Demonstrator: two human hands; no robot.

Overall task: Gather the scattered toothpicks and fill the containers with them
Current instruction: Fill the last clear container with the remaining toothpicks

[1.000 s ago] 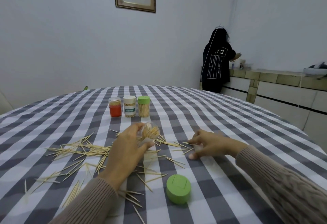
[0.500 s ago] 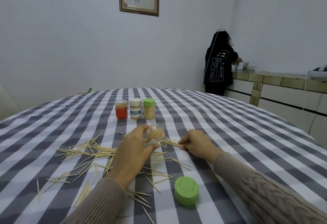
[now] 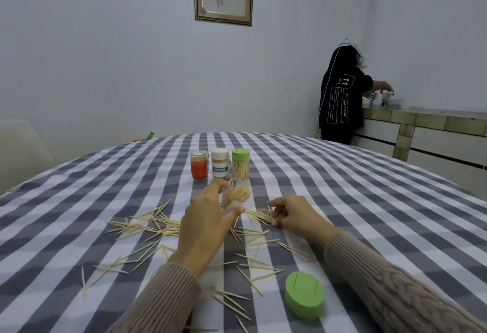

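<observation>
A green lid [image 3: 304,295] lies nearest on the checked tabletop [image 3: 369,201], right of centre. Loose toothpicks [image 3: 147,227] scatter across the middle. The left hand [image 3: 204,224] grips a clear jar [image 3: 235,194], tilted and part-filled with toothpicks. The right hand [image 3: 295,214] rests beside it, fingers curled on a small bunch [image 3: 259,215] lying flat. Beyond stand three jars: red [image 3: 199,164], white [image 3: 219,164] and green-capped [image 3: 240,164].

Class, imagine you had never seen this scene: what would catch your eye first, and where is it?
Toothpicks lie scattered across the checked tablecloth. At its centre the left hand grips a tilted clear jar part-filled with picks, the right hand beside it. A green lid lies near the front edge.
</observation>
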